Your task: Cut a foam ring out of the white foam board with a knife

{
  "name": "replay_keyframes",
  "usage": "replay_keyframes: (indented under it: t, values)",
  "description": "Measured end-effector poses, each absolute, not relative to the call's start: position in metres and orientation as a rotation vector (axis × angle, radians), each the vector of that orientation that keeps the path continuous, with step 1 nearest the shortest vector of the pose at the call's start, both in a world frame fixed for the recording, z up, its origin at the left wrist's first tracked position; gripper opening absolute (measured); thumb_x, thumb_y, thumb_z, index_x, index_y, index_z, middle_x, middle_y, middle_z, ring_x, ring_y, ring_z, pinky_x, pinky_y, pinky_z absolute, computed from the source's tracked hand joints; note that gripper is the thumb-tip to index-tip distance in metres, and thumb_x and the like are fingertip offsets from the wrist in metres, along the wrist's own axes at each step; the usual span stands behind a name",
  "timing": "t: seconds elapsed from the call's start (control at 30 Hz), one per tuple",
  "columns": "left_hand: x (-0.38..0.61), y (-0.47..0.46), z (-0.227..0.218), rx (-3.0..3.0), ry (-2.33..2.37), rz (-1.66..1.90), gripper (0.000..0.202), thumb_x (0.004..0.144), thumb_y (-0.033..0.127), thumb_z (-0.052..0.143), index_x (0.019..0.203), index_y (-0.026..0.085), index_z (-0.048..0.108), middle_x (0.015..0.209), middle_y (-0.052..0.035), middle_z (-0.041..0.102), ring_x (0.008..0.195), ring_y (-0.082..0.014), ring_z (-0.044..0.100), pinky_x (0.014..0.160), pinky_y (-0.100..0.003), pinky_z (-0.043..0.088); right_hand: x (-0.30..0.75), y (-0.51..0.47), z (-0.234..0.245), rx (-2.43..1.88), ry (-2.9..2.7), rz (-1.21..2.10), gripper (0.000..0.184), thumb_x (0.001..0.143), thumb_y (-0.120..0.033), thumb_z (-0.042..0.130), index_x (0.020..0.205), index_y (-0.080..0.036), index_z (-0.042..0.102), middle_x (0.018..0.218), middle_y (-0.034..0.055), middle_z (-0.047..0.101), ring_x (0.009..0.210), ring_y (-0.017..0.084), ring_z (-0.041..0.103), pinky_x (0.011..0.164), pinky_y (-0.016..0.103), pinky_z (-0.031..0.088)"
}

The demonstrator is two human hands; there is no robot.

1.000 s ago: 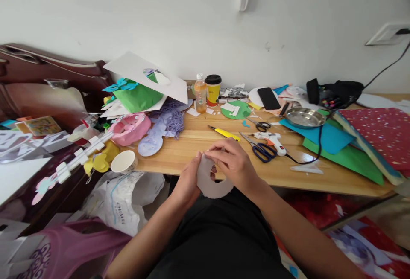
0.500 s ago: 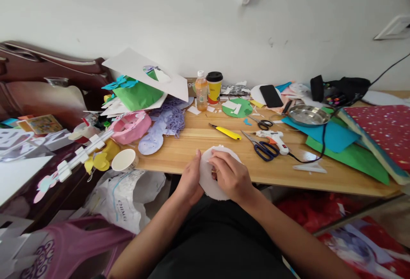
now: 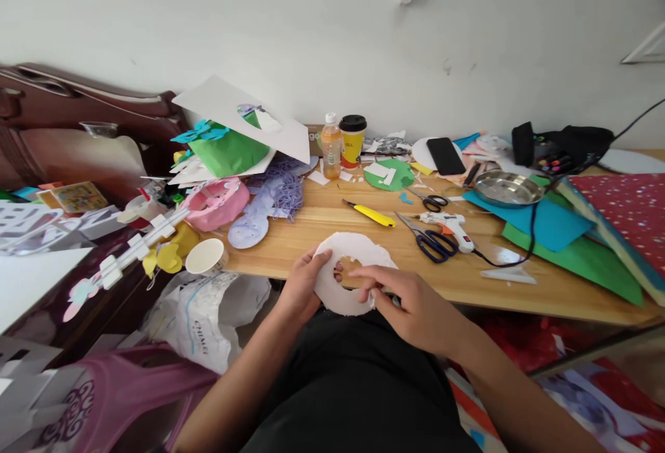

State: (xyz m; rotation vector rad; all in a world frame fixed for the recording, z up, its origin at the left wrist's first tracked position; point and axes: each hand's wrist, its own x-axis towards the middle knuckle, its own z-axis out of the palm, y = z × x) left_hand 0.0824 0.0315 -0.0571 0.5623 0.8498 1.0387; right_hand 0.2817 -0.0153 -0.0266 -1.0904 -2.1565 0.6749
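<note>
A white ring [image 3: 332, 297], seemingly of card or foam with a rough edge, is held over the table's front edge. Its left side sits in my left hand [image 3: 304, 287], the thumb on top and fingertips showing through the hole. My right hand [image 3: 410, 300] grips the ring's right side, its index finger reaching over the central hole and the other fingers bent against the inner rim. Beyond the ring lie a yellow utility knife [image 3: 371, 215], dark-handled scissors [image 3: 435, 245] and a white glue gun [image 3: 451, 228].
A paper cup [image 3: 206, 257] stands at the table's left front edge. Behind are a drink bottle [image 3: 331, 148], a yellow coffee cup [image 3: 352, 145] and a black phone [image 3: 445, 156]. A metal dish [image 3: 506, 188] rests on coloured sheets at right, with the glue gun's cord running past.
My right hand has drawn back to the right and lower, uncovering the ring's hole. The ring has tilted and moved slightly left, and my left thumb now lies over its face.
</note>
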Motion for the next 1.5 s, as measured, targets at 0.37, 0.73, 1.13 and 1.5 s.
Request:
replay_keyframes:
  t: [0.37,0.73,1.13,1.5]
  values:
    - [0.094,0.021,-0.054,0.466,0.822,1.111,0.024,0.083,0.021,0.074,0.104,0.009,0.074,0.100,-0.0136,0.077,0.086,-0.0199,0.072,0.085,-0.029,0.059,0.260,0.014,-0.054,-1.047,-2.181,-0.269,0.018,0.097,-0.012,0.056,0.103,-0.019,0.071,0.097,0.0077,0.070,0.091,0.022,0.062,0.081,0.036,0.049]
    - [0.079,0.031,-0.056,0.498,0.882,1.295,0.042,0.094,0.032,0.064,0.133,0.018,0.057,0.103,-0.0105,0.074,0.068,-0.0172,0.070,0.086,-0.044,0.060,0.317,-0.007,-0.058,-1.437,-1.928,0.050,0.051,0.096,-0.007,0.038,0.143,-0.021,0.053,0.107,0.0104,0.073,0.101,0.025,0.071,0.089,0.041,0.057]
    - [0.025,0.053,-0.111,2.690,1.312,0.562,0.054,0.096,0.043,0.060,0.147,0.025,0.054,0.142,-0.0187,0.058,0.135,-0.0377,0.050,0.118,-0.061,0.028,0.374,-0.076,-0.158,-1.663,-2.448,0.203,0.035,0.098,-0.031,0.051,0.070,-0.028,0.072,0.065,0.0078,0.071,0.061,0.028,0.070,0.057,0.042,0.061]
    - [0.006,0.023,-0.142,2.531,1.311,0.790,0.051,0.103,0.035,0.047,0.152,0.019,0.046,0.162,-0.0185,0.038,0.155,-0.0328,0.024,0.124,-0.060,0.017,0.303,0.007,-0.130,-1.404,-1.982,0.201,0.047,0.103,-0.035,0.049,0.145,-0.016,0.050,0.137,0.0179,0.061,0.130,0.029,0.055,0.110,0.052,0.047]
